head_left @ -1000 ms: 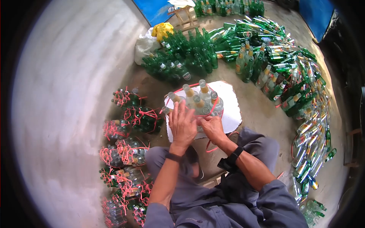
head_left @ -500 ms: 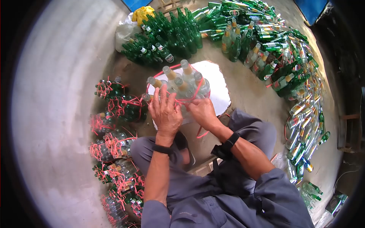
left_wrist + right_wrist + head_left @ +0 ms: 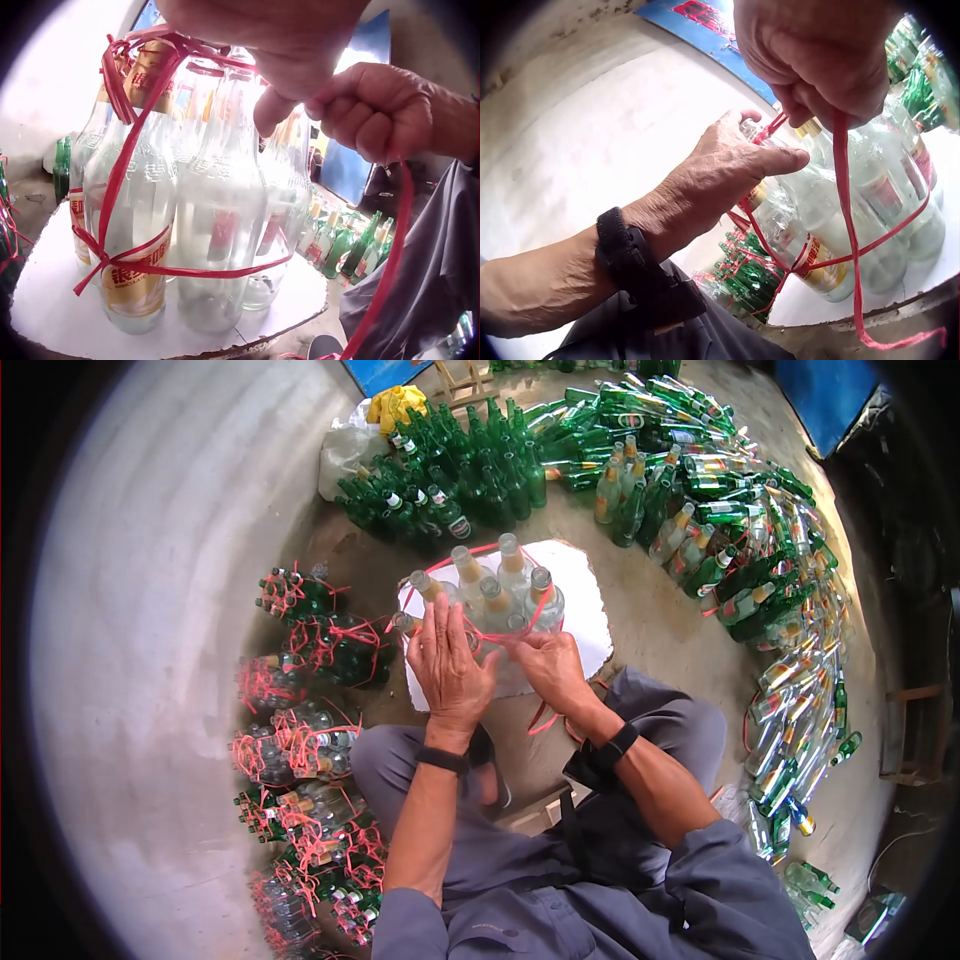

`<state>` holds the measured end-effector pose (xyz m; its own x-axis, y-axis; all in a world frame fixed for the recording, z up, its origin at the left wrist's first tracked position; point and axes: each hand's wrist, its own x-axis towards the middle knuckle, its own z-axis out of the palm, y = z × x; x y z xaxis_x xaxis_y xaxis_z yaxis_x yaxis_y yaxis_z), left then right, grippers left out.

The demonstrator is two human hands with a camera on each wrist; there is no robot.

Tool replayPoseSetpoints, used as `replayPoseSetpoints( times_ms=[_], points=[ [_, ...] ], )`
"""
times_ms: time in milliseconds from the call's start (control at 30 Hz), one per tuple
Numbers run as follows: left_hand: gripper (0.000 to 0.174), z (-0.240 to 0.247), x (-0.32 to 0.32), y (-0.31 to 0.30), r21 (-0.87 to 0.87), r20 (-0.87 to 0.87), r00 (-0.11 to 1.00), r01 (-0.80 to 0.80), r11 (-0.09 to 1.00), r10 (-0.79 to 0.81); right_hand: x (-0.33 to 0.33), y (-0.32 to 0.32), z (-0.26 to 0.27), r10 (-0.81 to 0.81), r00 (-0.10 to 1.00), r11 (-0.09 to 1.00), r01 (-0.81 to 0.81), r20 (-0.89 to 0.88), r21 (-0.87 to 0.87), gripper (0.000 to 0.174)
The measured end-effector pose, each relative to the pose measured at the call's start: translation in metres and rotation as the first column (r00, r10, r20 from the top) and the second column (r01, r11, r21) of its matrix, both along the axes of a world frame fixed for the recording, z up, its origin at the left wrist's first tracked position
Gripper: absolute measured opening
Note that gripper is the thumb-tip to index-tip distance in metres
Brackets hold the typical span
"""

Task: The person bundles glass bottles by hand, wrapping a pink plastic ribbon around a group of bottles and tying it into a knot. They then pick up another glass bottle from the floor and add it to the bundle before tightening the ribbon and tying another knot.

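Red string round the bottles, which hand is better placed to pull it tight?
Probably the right hand: it pinches the string, whose loose end hangs below it. The left hand lies flat on the bottles, fingers straight.

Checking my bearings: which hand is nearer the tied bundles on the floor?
Left. The left hand rests on the bottles on the side toward the tied bundles; the right hand pinches the red strap beyond it, farther away.
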<state>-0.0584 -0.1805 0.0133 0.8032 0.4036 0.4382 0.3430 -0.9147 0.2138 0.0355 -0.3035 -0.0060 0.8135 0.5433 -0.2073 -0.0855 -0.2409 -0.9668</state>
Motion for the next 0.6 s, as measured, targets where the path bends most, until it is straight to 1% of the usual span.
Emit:
replayPoseSetpoints(
  times_ms=[33,100,167,233,267,333,367,433,467,567,600],
  points=[
    [0.084,-0.001,0.000,0.001,-0.006,-0.005,1.000,-0.001,1.000,0.001,-0.001,0.000,-0.002,-0.005,1.000,1.000,0.006,0.027,-0.019,0.028],
    [0.081,-0.004,0.000,0.002,0.046,-0.036,0.999,0.006,0.999,-0.005,-0.005,-0.004,-0.001,0.002,0.999,0.999,0.000,0.033,-0.044,0.029],
    [0.079,-0.005,0.001,0.002,0.047,-0.040,0.999,0.000,0.999,0.002,-0.004,-0.003,0.001,0.020,0.998,0.998,-0.017,0.062,-0.055,0.029],
    [0.077,-0.004,0.002,0.004,0.059,-0.028,1.000,-0.010,0.998,0.012,-0.005,-0.008,-0.003,0.050,0.979,0.998,-0.044,0.196,-0.039,0.033],
    [0.076,-0.004,0.002,0.004,0.045,-0.028,1.000,0.000,0.999,0.001,-0.007,-0.008,-0.004,0.058,0.976,0.998,-0.051,0.208,-0.036,0.033],
    [0.074,-0.002,0.002,0.004,0.029,-0.017,1.000,0.007,1.000,-0.007,-0.009,-0.009,-0.003,0.030,0.944,1.000,-0.029,0.328,-0.008,0.030],
    [0.074,-0.002,0.002,0.003,0.024,-0.020,1.000,0.006,1.000,-0.006,-0.009,-0.009,-0.003,0.035,0.941,0.999,-0.034,0.337,-0.011,0.030],
    [0.073,-0.001,0.001,0.002,0.016,-0.014,1.000,0.003,1.000,-0.003,-0.010,-0.011,0.008,0.106,0.915,0.992,-0.070,0.390,-0.107,0.026],
    [0.073,0.001,0.001,0.001,0.005,-0.014,1.000,0.008,1.000,-0.008,-0.008,-0.013,0.014,0.110,0.910,0.991,-0.071,0.399,-0.110,0.026],
    [0.072,0.002,0.001,0.001,-0.015,-0.004,1.000,0.012,1.000,-0.012,0.001,-0.021,0.031,0.152,0.863,0.987,-0.109,0.482,-0.116,0.024],
    [0.072,0.002,0.001,0.001,-0.020,-0.007,1.000,0.011,1.000,-0.011,0.007,-0.021,0.033,0.172,0.802,0.985,-0.127,0.572,-0.119,0.022]
  ],
)
